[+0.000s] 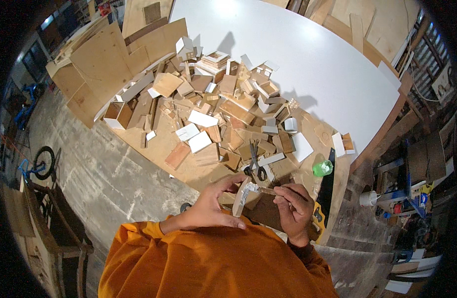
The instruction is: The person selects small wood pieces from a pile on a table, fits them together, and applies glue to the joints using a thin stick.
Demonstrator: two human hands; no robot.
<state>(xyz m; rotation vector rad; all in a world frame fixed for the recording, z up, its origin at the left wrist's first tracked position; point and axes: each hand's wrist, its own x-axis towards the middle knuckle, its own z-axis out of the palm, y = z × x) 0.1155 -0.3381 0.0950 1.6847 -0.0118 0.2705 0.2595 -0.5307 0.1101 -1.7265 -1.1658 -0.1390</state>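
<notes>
My left hand [206, 204] grips a small flat wooden piece [238, 204] by its edges, the thumb below and the fingers above. A white, paste-like material [248, 189] lies along the side of the piece facing my right hand. Between the thumb and fingers of my right hand [294, 208] is a thin wooden stick [267, 190], its far end at the white material. Just beyond my hands lie scissors [261, 173] with black handles. Right of my right hand is a handsaw [328, 191] with a dark blade and yellow handle.
Wood offcuts and white-faced blocks [203, 119] are heaped across the table [159, 149]. A green container [322, 168] stands near the saw blade. Behind the heap lies a large white panel [308, 59]. Plywood boards [102, 54] lean at the far left; a bicycle wheel [44, 163] shows beyond the concrete floor.
</notes>
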